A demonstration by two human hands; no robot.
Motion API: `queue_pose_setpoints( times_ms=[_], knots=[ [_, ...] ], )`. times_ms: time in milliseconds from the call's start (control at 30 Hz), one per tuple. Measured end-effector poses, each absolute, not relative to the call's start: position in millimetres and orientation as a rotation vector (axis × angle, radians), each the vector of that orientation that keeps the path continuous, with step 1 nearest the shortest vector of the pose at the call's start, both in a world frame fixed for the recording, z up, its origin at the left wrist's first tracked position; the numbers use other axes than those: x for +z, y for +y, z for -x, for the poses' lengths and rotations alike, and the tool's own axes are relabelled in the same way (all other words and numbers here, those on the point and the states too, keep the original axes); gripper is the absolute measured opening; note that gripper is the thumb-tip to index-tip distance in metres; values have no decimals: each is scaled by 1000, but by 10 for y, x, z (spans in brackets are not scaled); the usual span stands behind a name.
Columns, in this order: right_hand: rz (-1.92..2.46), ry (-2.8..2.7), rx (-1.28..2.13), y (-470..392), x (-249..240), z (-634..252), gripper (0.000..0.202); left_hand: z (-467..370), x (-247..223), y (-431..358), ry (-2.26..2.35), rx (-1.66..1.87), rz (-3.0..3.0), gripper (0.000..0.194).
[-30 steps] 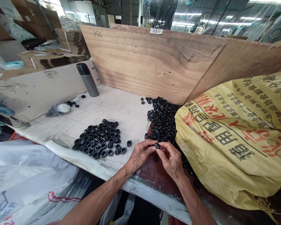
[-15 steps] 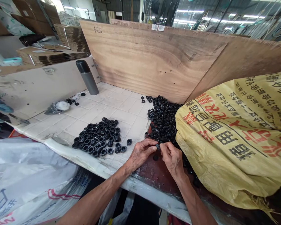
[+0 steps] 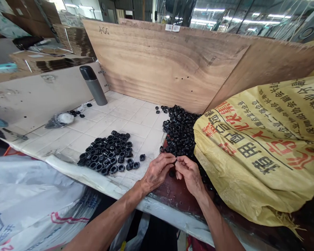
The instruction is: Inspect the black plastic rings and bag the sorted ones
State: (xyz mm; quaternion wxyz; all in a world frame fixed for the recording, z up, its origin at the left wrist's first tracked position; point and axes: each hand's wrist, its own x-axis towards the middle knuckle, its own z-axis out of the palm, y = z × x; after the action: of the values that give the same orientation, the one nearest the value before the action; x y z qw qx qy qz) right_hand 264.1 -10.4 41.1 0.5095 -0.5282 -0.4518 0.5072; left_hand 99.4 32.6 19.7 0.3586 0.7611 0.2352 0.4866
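My left hand point(image 3: 159, 169) and my right hand point(image 3: 187, 169) meet at the fingertips over the dark red part of the table. Both are closed in a pinch around one small black part, mostly hidden by the fingers. Just beyond them lies a big heap of small black ring-shaped plastic parts point(image 3: 179, 130). One loose black part point(image 3: 172, 173) rests on the red surface below the fingers. To the left, a second, smaller group of black rings point(image 3: 107, 152) is spread on the white tiled surface, with a single ring point(image 3: 142, 157) at its right.
A yellow woven sack point(image 3: 256, 146) bulges over the table's right side. Upright wooden boards point(image 3: 157, 62) close off the back. A grey bottle point(image 3: 94, 87) stands at the back left, near a small plastic bag point(image 3: 60, 119). White sacks point(image 3: 34, 202) hang at the front left.
My hands have come closer together, and my right fingers now cover more of the small black part. The view has shifted slightly; both groups of rings look the same.
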Motion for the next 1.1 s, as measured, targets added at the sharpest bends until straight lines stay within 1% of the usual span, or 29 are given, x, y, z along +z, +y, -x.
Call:
queue_pose_setpoints(
  times_ms=[100,233,300,433,500,533,600,667,733,767,833,967,1100],
  knots=[
    [1128,-888,1509,-99,444,-2673,26,-941,171,302,527,1236,-2193,37],
    [1079,-777,1822,-94,420,-2773,29,-822,180,287,365,1113,-2435,52],
    [1050,-738,1943,-100,387,-2813,30,-750,226,282,293,1034,-2508,53],
    [1013,-770,2098,-142,380,-2803,31,-626,415,258,191,846,-2591,46],
    [1097,-925,1984,-173,429,-2759,31,-570,516,235,279,841,-2573,42],
    [1179,-1046,1829,-189,459,-2735,31,-536,554,223,385,861,-2546,40],
    [1368,-1335,1363,-214,511,-2701,28,-446,596,211,688,885,-2507,32],
    [1502,-1592,906,-228,527,-2695,18,-339,595,228,1024,848,-2569,21],
    [1565,-1786,678,-229,503,-2714,21,-264,567,282,1311,814,-2675,16],
    [1579,-1857,643,-225,480,-2726,23,-261,548,322,1415,811,-2699,14],
    [1585,-1949,627,-210,431,-2747,20,-349,501,423,1503,820,-2656,14],
    [1548,-1940,635,-171,354,-2751,13,-790,367,673,1490,767,-2466,25],
    [1518,-1860,556,-136,293,-2734,15,-1055,239,821,1446,695,-2424,14]
  ],
)
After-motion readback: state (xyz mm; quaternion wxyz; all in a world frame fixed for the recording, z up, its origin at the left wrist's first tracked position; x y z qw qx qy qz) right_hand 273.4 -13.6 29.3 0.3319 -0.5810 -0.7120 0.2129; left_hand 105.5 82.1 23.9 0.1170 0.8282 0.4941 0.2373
